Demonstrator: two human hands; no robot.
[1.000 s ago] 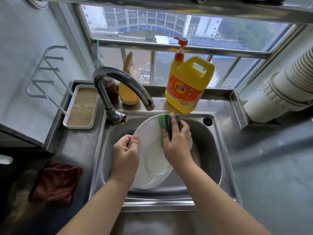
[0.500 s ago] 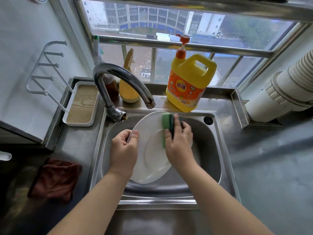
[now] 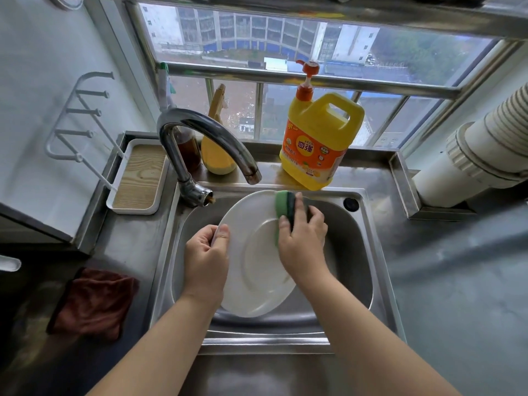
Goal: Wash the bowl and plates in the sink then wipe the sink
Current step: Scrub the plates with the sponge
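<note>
A white oval plate (image 3: 257,278) is held tilted over the steel sink (image 3: 354,252). My left hand (image 3: 207,258) grips its left rim, thumb on the face. My right hand (image 3: 304,241) presses a green sponge (image 3: 283,204) with a dark scouring side against the plate's upper right rim. The plate hides much of the sink's bottom, so I cannot see a bowl or other plates.
A curved chrome tap (image 3: 205,138) arches over the sink's back left. A yellow detergent jug (image 3: 320,141) with a pump stands on the sill behind. A dark red cloth (image 3: 94,301) lies on the counter at left. A wood-lined tray (image 3: 140,175) sits beside the tap.
My right hand keeps the sponge at the plate's top right rim, shifting slightly along it. My left hand's hold on the rim is the same.
</note>
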